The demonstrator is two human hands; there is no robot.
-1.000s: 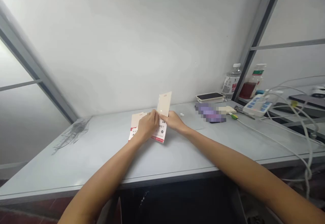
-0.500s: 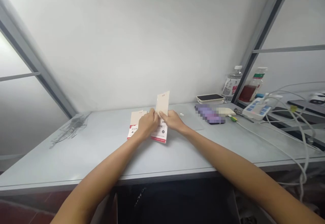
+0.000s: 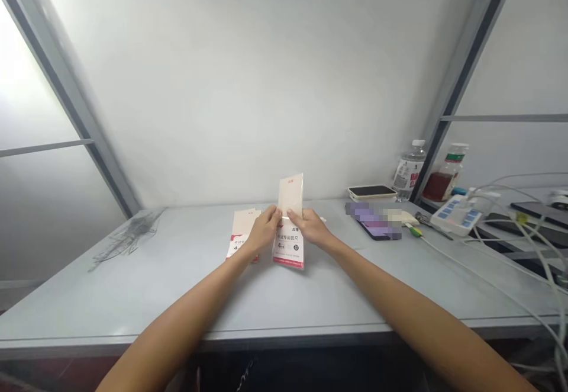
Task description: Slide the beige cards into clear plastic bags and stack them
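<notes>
Both hands grip a ruler set packet (image 3: 288,248), a slim clear sleeve with a cream upper part and a white-and-red printed label. It stands nearly upright above the desk, its label facing me. My left hand (image 3: 265,225) is closed on the packet's left edge, about halfway up. At the right edge, my right hand (image 3: 308,226) pinches it, thumb across the front. Behind my left hand, similar red-and-white packets (image 3: 242,222) lie on the desk, overlapping and partly hidden by the hand and wrist.
Crumpled clear plastic wrap (image 3: 131,232) lies at the left. To the right are a purple phone (image 3: 375,223), a white-cased phone (image 3: 371,192), a water bottle (image 3: 409,170), a bottle of dark red liquid (image 3: 445,174), a power strip (image 3: 457,213) and loose white cables (image 3: 479,279).
The view has tilted upward, so the desk sits lower in the picture. My left hand covers less of the packet's front, and more of its printed label shows. Both hands keep their hold.
</notes>
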